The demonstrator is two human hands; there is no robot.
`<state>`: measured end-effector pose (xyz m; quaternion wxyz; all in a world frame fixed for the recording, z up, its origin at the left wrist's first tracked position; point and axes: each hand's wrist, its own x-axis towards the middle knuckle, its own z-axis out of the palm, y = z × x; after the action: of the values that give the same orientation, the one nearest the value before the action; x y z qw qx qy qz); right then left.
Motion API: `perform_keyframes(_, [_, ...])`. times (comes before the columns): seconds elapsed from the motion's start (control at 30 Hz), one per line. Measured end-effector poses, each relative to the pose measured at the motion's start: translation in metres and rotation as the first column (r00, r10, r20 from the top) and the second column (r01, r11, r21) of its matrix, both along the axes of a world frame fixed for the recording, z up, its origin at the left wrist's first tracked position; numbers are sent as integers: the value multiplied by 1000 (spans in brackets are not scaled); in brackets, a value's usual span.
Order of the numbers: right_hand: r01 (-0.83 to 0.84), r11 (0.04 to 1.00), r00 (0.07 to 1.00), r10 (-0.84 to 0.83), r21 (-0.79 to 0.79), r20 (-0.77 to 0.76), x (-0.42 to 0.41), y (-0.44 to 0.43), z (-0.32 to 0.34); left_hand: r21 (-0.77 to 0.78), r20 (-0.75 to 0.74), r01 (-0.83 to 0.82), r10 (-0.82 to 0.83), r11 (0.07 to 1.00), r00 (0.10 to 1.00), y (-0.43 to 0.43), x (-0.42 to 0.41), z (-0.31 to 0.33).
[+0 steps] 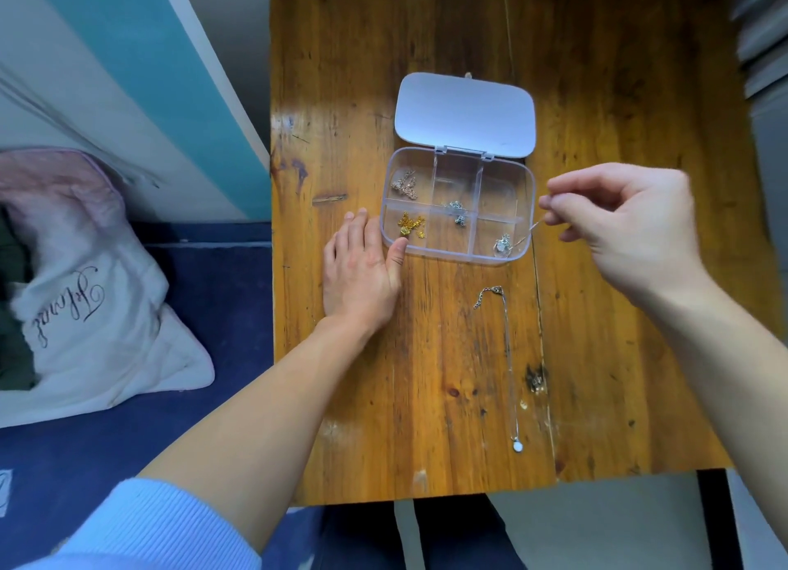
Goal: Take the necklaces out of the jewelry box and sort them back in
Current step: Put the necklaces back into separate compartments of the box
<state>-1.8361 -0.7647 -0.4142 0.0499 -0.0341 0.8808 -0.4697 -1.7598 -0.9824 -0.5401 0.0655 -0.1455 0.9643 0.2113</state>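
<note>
Head view: right hand (pixel 627 224) pinches chain (pixel 533 228) rising from jewelry box (pixel 458 207); left hand (pixel 362 271) flat, steadying box.

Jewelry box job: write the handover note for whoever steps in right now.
Left hand: flat on the table, thumb against the front wall of the open jewelry box, steadying it.
Right hand: pinching a thin chain that runs down to a pendant in the front right compartment.
Done: one silver necklace lies stretched out on the table in front of the box.
Left: pink necklace back left, gold necklace front left, grey necklace in the middle are yet to come out. Then sort all back in.
</note>
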Motion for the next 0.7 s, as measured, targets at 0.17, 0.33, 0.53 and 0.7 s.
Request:
perform_keyframes(0.17, [-130,959,974,76,253,213,-15,-13,-48,-5,-1,2,-2,1000,1000,0,0,-2])
perform_keyframes(0.33, [-192,838,981,152,510,118,-26,-25,-60,-6,-8,4,-4,1000,1000,0,-1,-2])
perform_keyframes(0.53, [-333,624,922,371,707,108,-41,-60,-83,-9,3,7,-7,1000,1000,0,0,-2])
perform_keyframes(0.7, [-323,650,913,406,688,44,-46,-51,-84,4,-10,4,-4,1000,1000,-2,-1,-2])
